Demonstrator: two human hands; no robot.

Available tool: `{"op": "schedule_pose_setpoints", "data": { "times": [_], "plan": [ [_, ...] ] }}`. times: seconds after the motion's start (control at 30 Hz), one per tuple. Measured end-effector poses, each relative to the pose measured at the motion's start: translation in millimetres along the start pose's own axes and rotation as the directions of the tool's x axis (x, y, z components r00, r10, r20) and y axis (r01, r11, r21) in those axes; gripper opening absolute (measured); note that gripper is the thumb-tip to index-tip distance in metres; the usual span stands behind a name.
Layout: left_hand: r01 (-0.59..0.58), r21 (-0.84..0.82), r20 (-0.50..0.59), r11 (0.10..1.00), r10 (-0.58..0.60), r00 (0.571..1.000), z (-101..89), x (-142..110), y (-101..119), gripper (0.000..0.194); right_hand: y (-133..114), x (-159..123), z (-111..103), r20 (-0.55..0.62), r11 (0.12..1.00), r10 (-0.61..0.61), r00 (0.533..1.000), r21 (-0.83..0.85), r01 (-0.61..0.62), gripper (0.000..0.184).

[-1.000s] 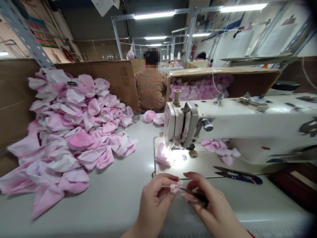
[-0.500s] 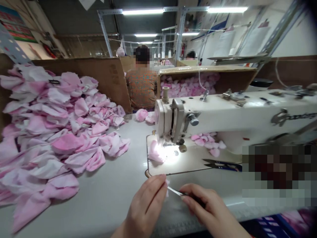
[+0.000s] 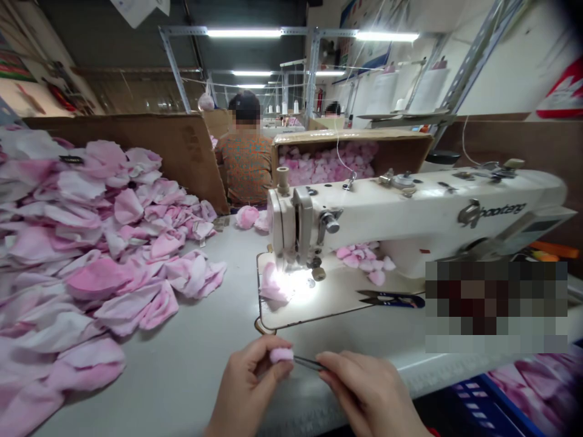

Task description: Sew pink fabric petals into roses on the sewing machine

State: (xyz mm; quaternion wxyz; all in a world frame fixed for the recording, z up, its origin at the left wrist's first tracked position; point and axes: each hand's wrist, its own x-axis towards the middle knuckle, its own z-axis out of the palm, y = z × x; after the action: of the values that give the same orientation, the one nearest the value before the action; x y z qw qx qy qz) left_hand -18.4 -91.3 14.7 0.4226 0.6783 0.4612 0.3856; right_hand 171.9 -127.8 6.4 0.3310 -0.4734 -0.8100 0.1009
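Observation:
Between thumb and fingers, my left hand [image 3: 243, 385] pinches a small, rounded pink fabric piece [image 3: 281, 354] over the front of the table. My right hand [image 3: 367, 385] is closed around slim metal tweezers [image 3: 310, 363], whose tips reach the right side of that piece. Whether the tips grip the cloth or go inside it, I cannot tell. Just beyond my hands stands a white sewing machine [image 3: 364, 209], its lamp shining on another pink piece [image 3: 273, 284] near the needle. Dark-handled thread snips [image 3: 394, 299] lie on the machine bed, right of the needle.
A large heap of pink and white cloth pieces [image 3: 113, 243] covers the table's left side. Small pink pieces [image 3: 362, 258] lie behind the needle area. An open cardboard box [image 3: 410, 149] holds many more. A blue basket [image 3: 487, 400] sits lower right. Ahead, a person [image 3: 246, 158] faces away.
My left hand has turned from flat, joined fingers to a pinch, bringing the pink fabric piece into clearer sight. The tweezers stay at its right side. The whole view has shifted rightward.

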Motion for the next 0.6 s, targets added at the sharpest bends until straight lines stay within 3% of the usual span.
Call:
{"op": "schedule_pose_setpoints", "data": {
  "times": [0.17,0.3,0.47,0.6],
  "plan": [
    [0.033,0.019,-0.031,0.999,-0.032,0.999,-2.1,-0.9,-5.9,0.016,1.4,-0.1,2.4,-0.025,0.994,-0.008,1.0,-0.107,0.005,0.022],
    [0.065,0.133,-0.034,0.989,-0.061,0.998,-6.7,-2.3,-7.5,0.013,8.5,-5.1,1.1,-0.053,0.991,0.006,0.999,-0.134,-0.013,0.023],
    [-0.05,0.237,-0.054,0.97,0.065,0.996,-7.9,0.2,-10.8,0.012,17.0,-15.4,1.7,-0.094,0.991,0.03,0.995,-0.128,-0.042,0.022],
    [-0.065,0.289,-0.086,0.955,0.094,0.992,-4.9,1.2,-13.1,0.01,21.6,-21.3,0.4,-0.108,0.989,0.038,0.993,-0.136,-0.052,0.022]
  ]
}}
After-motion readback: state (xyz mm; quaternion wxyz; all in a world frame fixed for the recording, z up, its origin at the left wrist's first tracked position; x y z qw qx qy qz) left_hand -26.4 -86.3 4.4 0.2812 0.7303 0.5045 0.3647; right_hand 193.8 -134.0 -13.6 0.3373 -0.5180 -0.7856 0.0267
